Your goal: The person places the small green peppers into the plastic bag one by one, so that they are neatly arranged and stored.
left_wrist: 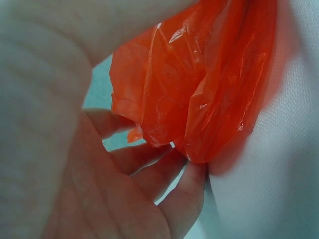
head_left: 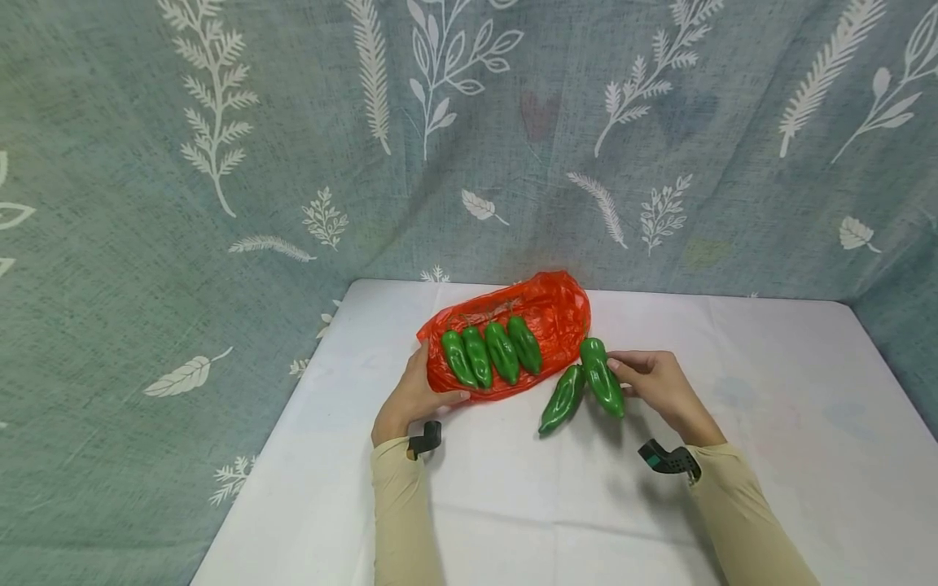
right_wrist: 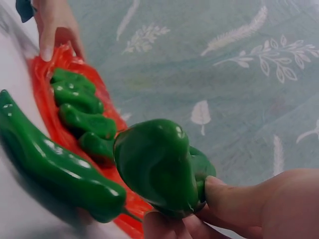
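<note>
My right hand [head_left: 657, 387] pinches a glossy green chili pepper [head_left: 602, 378] between thumb and fingers, just right of a red plastic bag [head_left: 560, 321]. In the right wrist view that pepper [right_wrist: 154, 164] is seen blunt end on. Another green pepper [head_left: 563, 400] lies on the white table beside it, at the bag's front right edge. Several more green peppers [head_left: 501, 352] sit in a row on the bag. My left hand [head_left: 416, 396] grips the bag's left end, thumb along the front edge. The left wrist view has its fingers [left_wrist: 187, 194] against the crinkled plastic [left_wrist: 169, 89].
The white-covered table [head_left: 513, 505] stretches out on both sides and toward me. Behind it hangs a grey-green cloth [head_left: 469, 98] printed with white leaves. Small dark devices [head_left: 670, 457] are strapped to both wrists.
</note>
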`<state>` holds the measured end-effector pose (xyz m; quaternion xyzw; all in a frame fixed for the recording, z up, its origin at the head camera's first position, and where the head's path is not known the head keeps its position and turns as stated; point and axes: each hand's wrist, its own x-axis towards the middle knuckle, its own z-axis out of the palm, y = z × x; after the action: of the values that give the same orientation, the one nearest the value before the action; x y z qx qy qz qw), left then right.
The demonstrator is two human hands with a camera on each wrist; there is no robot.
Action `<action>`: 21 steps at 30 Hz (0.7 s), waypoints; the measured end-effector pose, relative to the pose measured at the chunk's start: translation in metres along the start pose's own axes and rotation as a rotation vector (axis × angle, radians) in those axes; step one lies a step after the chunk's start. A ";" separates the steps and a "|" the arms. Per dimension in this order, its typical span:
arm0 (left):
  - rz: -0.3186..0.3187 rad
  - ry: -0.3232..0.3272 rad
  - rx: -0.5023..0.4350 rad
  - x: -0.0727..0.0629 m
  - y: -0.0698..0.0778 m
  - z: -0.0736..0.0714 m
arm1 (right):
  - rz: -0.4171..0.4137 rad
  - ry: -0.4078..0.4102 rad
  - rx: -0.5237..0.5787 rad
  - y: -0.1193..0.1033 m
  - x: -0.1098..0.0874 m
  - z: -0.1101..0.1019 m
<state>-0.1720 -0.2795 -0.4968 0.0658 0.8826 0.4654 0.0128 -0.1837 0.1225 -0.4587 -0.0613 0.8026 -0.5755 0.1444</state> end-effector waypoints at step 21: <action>-0.071 0.002 0.025 -0.002 0.000 0.000 | -0.019 0.025 -0.017 -0.023 0.027 -0.004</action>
<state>-0.1703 -0.2799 -0.4967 0.0341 0.8902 0.4534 0.0275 -0.2119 0.1112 -0.4404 -0.0630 0.8087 -0.5706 0.1284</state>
